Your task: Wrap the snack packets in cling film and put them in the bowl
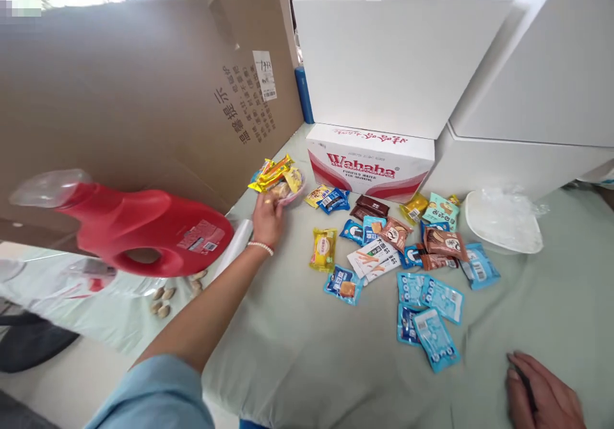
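Note:
At the back left of the table, my left hand [268, 217] is closed on the near side of a small pinkish dish [298, 194]; its fingertips are partly hidden. Yellow snack packets [273, 174] are heaped in the dish and stick out past its rim. My right hand [547, 394] lies low at the right on the cloth, loosely curled, thumb and fingers a little apart, with nothing plainly held. Between the hands lie many wrapped snacks: a yellow packet [323, 250], light blue packets [436, 339], brown packets [444, 242] and white packets [374, 259].
A large red detergent bottle [163, 231] lies left of my arm, against a tall cardboard sheet [144, 96]. Several peanuts [163, 301] lie below it. At the back stands a Wahaha water carton [371, 163]. A white bowl [508, 240] with clear plastic is at right.

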`<action>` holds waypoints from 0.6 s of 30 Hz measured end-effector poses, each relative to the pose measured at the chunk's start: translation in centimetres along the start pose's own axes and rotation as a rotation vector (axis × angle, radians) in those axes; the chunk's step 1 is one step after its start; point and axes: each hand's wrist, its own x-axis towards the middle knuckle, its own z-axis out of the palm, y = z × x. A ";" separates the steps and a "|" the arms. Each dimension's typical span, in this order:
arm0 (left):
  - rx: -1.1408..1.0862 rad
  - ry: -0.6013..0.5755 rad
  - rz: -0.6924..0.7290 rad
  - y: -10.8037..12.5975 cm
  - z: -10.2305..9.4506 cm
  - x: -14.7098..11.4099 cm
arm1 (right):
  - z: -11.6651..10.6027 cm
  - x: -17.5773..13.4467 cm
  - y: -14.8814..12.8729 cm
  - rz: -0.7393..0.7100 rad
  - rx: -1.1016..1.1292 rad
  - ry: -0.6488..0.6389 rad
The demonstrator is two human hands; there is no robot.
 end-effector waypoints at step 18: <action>-1.423 -0.288 -0.839 20.0 4.8 -6.4 | 1.4 0.5 -0.6 -0.169 0.086 0.243</action>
